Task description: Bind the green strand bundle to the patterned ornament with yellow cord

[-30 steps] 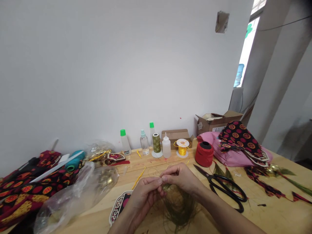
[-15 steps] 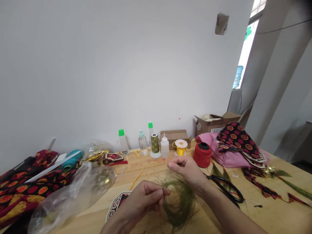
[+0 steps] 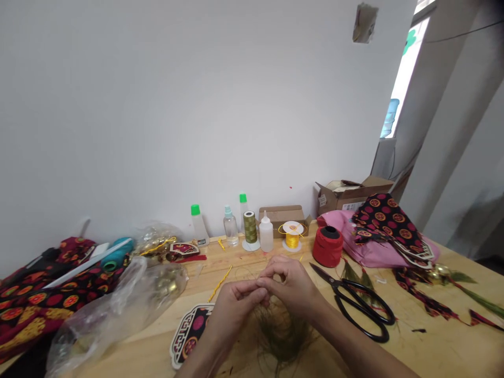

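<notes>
A loose, tangled bundle of fine green thread [image 3: 281, 338] lies on the table below and between my hands. My left hand [image 3: 240, 307] is closed in a pinch on strands at the top of it. My right hand [image 3: 289, 289] meets it there, thumb and index fingertip pressed together at the left fingertips on the thin thread. The exact spot where they grip is mostly covered by the fingers. Left of my left hand lies a patterned, white-edged fabric patch [image 3: 189, 336]. Black-handled scissors [image 3: 362, 302] rest partly open to the right of my right hand.
Along the wall stand a green thread spool [image 3: 250, 228], a squeeze bottle [image 3: 266, 234], a yellow cord spool [image 3: 292, 239] and a red thread cone [image 3: 327, 247]. A plastic bag [image 3: 118, 304] and patterned fabric [image 3: 35, 310] cover the left. Pink cloth [image 3: 358, 247] lies right.
My right hand has come down and left, so its fingertips now meet those of my left hand above the green thread. More of the scissors and the patch shows.
</notes>
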{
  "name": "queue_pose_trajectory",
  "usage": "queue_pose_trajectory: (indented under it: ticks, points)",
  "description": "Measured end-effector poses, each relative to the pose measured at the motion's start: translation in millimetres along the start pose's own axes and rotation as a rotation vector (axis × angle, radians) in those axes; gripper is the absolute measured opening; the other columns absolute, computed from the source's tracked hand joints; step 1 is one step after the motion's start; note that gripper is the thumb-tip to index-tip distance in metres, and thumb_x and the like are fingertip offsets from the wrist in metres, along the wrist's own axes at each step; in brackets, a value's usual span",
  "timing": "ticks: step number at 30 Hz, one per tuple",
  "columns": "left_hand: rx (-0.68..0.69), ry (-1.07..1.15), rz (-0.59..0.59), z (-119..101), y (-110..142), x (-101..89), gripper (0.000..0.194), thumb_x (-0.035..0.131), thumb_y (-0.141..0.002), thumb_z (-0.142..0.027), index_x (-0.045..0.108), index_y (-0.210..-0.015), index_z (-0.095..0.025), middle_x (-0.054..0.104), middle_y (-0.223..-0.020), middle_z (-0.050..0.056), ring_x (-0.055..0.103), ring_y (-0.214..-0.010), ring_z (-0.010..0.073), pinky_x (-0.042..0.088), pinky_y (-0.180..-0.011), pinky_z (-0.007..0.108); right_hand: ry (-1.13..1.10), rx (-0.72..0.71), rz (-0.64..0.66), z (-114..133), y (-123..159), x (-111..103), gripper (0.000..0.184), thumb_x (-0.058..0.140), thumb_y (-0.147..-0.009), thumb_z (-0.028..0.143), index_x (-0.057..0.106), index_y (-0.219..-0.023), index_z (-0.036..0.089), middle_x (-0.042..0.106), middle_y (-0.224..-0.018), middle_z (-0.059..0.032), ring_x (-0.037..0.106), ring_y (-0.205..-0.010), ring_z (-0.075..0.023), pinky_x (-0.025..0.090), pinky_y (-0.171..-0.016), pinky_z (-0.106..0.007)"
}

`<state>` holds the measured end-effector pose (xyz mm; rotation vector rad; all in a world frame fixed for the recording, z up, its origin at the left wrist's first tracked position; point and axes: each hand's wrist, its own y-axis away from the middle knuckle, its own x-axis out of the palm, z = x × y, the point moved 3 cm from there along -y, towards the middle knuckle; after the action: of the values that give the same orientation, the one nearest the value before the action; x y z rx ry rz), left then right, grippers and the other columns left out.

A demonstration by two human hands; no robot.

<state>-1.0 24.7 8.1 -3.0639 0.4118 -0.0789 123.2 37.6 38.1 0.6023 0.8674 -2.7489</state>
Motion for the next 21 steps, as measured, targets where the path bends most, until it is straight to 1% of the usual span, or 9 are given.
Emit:
queue_pose_trajectory:
  ticks: [4,6,7,9,10,12,14,17,21]
  points:
    - [-0.008,-0.052,-0.048,4,0,-2.2,0.021,0.056,-0.068,-0.024,0.063,-0.051,-0.013,0.058,-0.051,0.000,0.049,-0.056,0.0115,0.037,-0.059,0.021,-0.165,0.143,-0.014,-10,1,8,0.011,0.057,-0.065,0.018,0.062,-0.055,0.016,0.054,-0.053,0.0023,0.047,-0.053,-0.0096,0.036,-0.051,-0.019]
    - [0.001,-0.062,-0.049,2,1,-1.9,0.021,0.056,-0.068,-0.023,0.063,-0.051,-0.012,0.059,-0.051,0.001,0.050,-0.056,0.0113,0.038,-0.058,0.020,-0.249,0.217,0.013,-14,0,10,0.012,0.056,-0.065,0.020,0.062,-0.055,0.015,0.053,-0.049,0.0030,0.045,-0.048,-0.0088,0.034,-0.046,-0.019]
    - [-0.003,-0.030,-0.047,1,1,-2.2,0.021,0.056,-0.068,-0.022,0.063,-0.051,-0.012,0.060,-0.052,0.001,0.051,-0.057,0.0112,0.039,-0.058,0.020,-0.274,0.243,0.034,-15,-1,9,0.014,0.056,-0.065,0.022,0.062,-0.055,0.015,0.053,-0.048,0.0031,0.044,-0.047,-0.0086,0.034,-0.044,-0.019]
    - [-0.018,0.158,-0.084,1,1,-6.5,0.018,0.055,-0.069,-0.019,0.063,-0.055,-0.011,0.060,-0.053,0.001,0.052,-0.057,0.0098,0.042,-0.062,0.020,-0.276,0.267,0.039,-18,-4,2,0.017,0.054,-0.066,0.025,0.063,-0.058,0.013,0.056,-0.050,0.0019,0.046,-0.047,-0.0091,0.035,-0.045,-0.020]
    - [-0.025,0.296,-0.130,1,1,-10.8,0.016,0.054,-0.071,-0.016,0.064,-0.058,-0.011,0.060,-0.054,0.001,0.053,-0.056,0.0087,0.043,-0.066,0.021,-0.241,0.265,0.008,-20,-6,-4,0.019,0.053,-0.067,0.027,0.063,-0.061,0.012,0.059,-0.054,0.0005,0.049,-0.050,-0.0101,0.037,-0.048,-0.020]
    - [-0.023,0.565,-0.274,2,-1,-22.7,0.015,0.050,-0.073,-0.009,0.063,-0.068,-0.011,0.058,-0.052,-0.002,0.053,-0.050,0.0056,0.046,-0.072,0.026,-0.115,0.240,-0.099,-25,-11,-20,0.025,0.049,-0.070,0.031,0.064,-0.071,0.011,0.063,-0.063,-0.0028,0.053,-0.057,-0.0127,0.041,-0.054,-0.023]
    - [-0.006,0.689,-0.390,3,-3,-34.0,0.022,0.043,-0.076,-0.004,0.062,-0.068,-0.009,0.058,-0.052,-0.001,0.053,-0.045,0.0041,0.049,-0.069,0.026,0.023,0.216,-0.139,-30,-13,-29,0.029,0.045,-0.073,0.033,0.063,-0.077,0.010,0.064,-0.070,-0.0047,0.055,-0.062,-0.0143,0.042,-0.057,-0.024]
    - [-0.014,0.797,-0.468,3,-6,-42.5,0.027,0.036,-0.078,-0.002,0.061,-0.068,-0.008,0.057,-0.049,-0.001,0.053,-0.042,0.0035,0.052,-0.062,0.023,0.148,0.192,-0.100,-35,-11,-27,0.023,0.047,-0.072,0.029,0.064,-0.072,0.014,0.064,-0.069,-0.0039,0.055,-0.063,-0.0148,0.040,-0.057,-0.024]
    - [-0.016,0.822,-0.534,4,-7,-43.7,0.025,0.037,-0.079,-0.002,0.060,-0.071,-0.008,0.059,-0.051,0.000,0.054,-0.040,0.0029,0.053,-0.050,0.015,0.341,0.158,-0.025,-35,-6,-16,0.011,0.053,-0.067,0.021,0.064,-0.064,0.019,0.064,-0.070,-0.0012,0.053,-0.070,-0.0148,0.037,-0.064,-0.023]
